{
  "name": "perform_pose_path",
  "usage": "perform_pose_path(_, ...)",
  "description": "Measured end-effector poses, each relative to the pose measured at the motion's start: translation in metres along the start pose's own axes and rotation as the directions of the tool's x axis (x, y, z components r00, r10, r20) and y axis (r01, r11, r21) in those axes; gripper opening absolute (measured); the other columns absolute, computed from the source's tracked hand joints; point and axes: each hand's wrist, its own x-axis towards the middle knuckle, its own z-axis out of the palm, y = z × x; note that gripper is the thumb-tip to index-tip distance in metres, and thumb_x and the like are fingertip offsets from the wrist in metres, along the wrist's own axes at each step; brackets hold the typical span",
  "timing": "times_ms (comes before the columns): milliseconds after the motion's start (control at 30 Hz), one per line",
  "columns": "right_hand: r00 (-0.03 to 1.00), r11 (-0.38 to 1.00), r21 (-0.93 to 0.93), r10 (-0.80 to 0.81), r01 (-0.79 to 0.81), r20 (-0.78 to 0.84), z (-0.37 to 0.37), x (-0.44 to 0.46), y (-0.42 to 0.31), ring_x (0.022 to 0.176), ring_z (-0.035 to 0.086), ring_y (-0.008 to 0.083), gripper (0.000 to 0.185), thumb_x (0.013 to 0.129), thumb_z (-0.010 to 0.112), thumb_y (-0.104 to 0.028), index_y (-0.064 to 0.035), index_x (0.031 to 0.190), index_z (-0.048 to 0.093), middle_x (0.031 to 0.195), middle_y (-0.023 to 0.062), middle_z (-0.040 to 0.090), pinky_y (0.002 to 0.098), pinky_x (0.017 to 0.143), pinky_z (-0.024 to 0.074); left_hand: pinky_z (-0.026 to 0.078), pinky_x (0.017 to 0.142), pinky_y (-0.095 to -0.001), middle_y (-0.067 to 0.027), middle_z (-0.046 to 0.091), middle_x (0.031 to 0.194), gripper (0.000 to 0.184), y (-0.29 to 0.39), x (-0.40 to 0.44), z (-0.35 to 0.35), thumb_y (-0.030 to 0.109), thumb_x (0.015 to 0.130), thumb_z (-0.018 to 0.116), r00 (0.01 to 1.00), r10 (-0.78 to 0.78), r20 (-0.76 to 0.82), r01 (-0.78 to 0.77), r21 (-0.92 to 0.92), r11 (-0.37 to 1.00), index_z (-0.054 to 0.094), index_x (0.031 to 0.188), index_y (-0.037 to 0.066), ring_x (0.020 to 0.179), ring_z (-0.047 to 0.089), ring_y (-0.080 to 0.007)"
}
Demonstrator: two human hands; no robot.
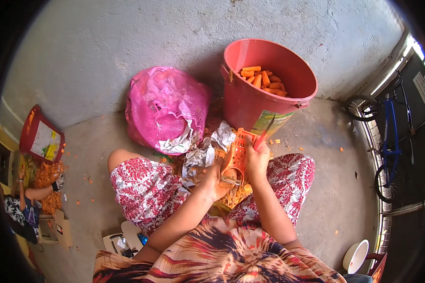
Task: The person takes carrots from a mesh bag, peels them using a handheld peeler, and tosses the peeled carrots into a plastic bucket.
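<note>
My left hand point(213, 181) is closed around the lower side of an orange plastic piece full of holes point(238, 153), whose exact kind I cannot make out. Near its lower end, by my left fingers, shows a shiny clear or metal part point(230, 181). My right hand point(256, 160) is closed on the red handle of a knife point(260, 140), its narrow blade pointing up and away from me. The right fingers also rest against the perforated piece's right side. Below both hands lie orange peelings point(241, 194), partly hidden by my forearms.
A red bucket point(231, 101) with carrots point(264, 81) stands ahead by the wall. Left of it slumps a pink mesh sack point(167, 106); crumpled silvery wrapping point(198, 158) lies before it. Another person point(28, 203) sits at far left near peelings. A blue bicycle point(389, 137) stands right.
</note>
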Motion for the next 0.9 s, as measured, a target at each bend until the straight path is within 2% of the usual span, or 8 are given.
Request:
perform_pose_path(400, 0.997, 0.986, -0.153, -0.071, 0.072, 0.009, -0.003, -0.002, 0.012, 0.051, 0.034, 0.0051, 0.021, 0.080, 0.052, -0.015, -0.0042, 0.063, 0.045, 0.053, -0.0033, 0.039, 0.0232, 0.045, 0.0311, 0.045, 0.070, -0.0347, -0.0059, 0.058, 0.090, 0.032, -0.002, 0.000, -0.001, 0.029, 0.087, 0.033, 0.997, -0.025, -0.072, 0.027, 0.038, 0.999, 0.049, 0.104, 0.008, 0.082, 0.055, -0.0185)
perform_pose_path(533, 0.989, 0.995, 0.013, -0.093, 0.095, -0.113, -0.007, 0.034, 0.041, 0.047, 0.039, 0.0065, 0.016, 0.079, 0.053, -0.017, -0.0039, 0.069, 0.052, 0.053, -0.0013, 0.044, 0.0228, 0.044, 0.0335, 0.045, 0.058, -0.0351, -0.0060, 0.058, 0.081, 0.037, 0.001, -0.012, -0.007, 0.037, 0.086, 0.033, 0.994, -0.099, -0.035, 0.104, 0.183, 0.978, 0.048, 0.103, 0.007, 0.074, 0.056, -0.0185)
perform_pose_path(600, 0.933, 0.945, -0.317, -0.183, 0.080, -0.310, -0.022, 0.075, 0.055, 0.051, 0.043, 0.0121, 0.013, 0.079, 0.049, -0.011, -0.0002, 0.072, 0.052, 0.055, 0.0048, 0.049, 0.0290, 0.049, 0.0368, 0.044, 0.057, -0.0335, -0.0068, 0.056, 0.082, 0.039, -0.005, -0.027, 0.000, 0.041, 0.085, 0.035, 0.989, -0.145, -0.009, 0.143, 0.237, 0.961, 0.047, 0.104, 0.009, 0.073, 0.055, -0.0178)
perform_pose_path(633, 0.935, 0.986, -0.161, -0.015, -0.046, -0.355, -0.029, 0.090, 0.058, 0.050, 0.044, 0.0133, 0.016, 0.080, 0.049, -0.013, 0.0013, 0.076, 0.053, 0.057, 0.0060, 0.051, 0.0304, 0.049, 0.0377, 0.044, 0.058, -0.0332, -0.0067, 0.055, 0.083, 0.038, -0.006, -0.033, 0.007, 0.040, 0.085, 0.037, 0.991, -0.134, -0.025, 0.137, 0.181, 0.974, 0.047, 0.104, 0.010, 0.074, 0.054, -0.0176)
perform_pose_path(767, 0.952, 0.969, -0.170, -0.217, 0.182, -0.217, -0.022, 0.072, 0.034, 0.044, 0.042, 0.0070, 0.018, 0.082, 0.048, -0.016, -0.0018, 0.074, 0.054, 0.055, -0.0006, 0.049, 0.0233, 0.041, 0.0341, 0.045, 0.062, -0.0334, -0.0060, 0.055, 0.088, 0.037, 0.001, -0.028, -0.004, 0.037, 0.080, 0.049, 0.992, -0.123, 0.003, 0.122, 0.031, 0.992, 0.046, 0.108, 0.013, 0.075, 0.055, -0.0171)
perform_pose_path(800, 0.975, 0.982, -0.092, -0.174, 0.162, -0.137, -0.016, 0.055, 0.028, 0.043, 0.041, 0.0060, 0.016, 0.081, 0.049, -0.016, -0.0020, 0.075, 0.054, 0.056, -0.0018, 0.048, 0.0222, 0.039, 0.0330, 0.045, 0.061, -0.0341, -0.0062, 0.056, 0.088, 0.039, 0.004, -0.021, -0.017, 0.037, 0.079, 0.051, 0.990, -0.136, 0.032, 0.135, 0.022, 0.991, 0.046, 0.109, 0.014, 0.075, 0.055, -0.0172)
perform_pose_path(833, 0.995, 0.993, 0.099, 0.077, -0.071, -0.064, -0.008, 0.033, 0.007, 0.044, 0.040, 0.0049, 0.014, 0.080, 0.050, -0.015, -0.0024, 0.076, 0.054, 0.055, -0.0028, 0.047, 0.0209, 0.040, 0.0328, 0.045, 0.059, -0.0348, -0.0064, 0.056, 0.089, 0.040, 0.006, -0.018, -0.023, 0.037, 0.078, 0.052, 0.987, -0.151, 0.061, 0.150, 0.014, 0.989, 0.046, 0.110, 0.014, 0.076, 0.055, -0.0174)
perform_pose_path(900, 0.998, 0.996, 0.057, 0.064, -0.064, 0.005, 0.001, 0.010, 0.001, 0.045, 0.038, 0.0046, 0.016, 0.080, 0.051, -0.015, -0.0038, 0.070, 0.051, 0.053, -0.0037, 0.042, 0.0207, 0.041, 0.0317, 0.043, 0.058, -0.0331, -0.0053, 0.057, 0.090, 0.033, 0.007, -0.016, -0.019, 0.038, 0.083, 0.042, 0.997, -0.075, -0.017, 0.076, 0.075, 0.994, 0.049, 0.105, 0.015, 0.075, 0.054, -0.0194)
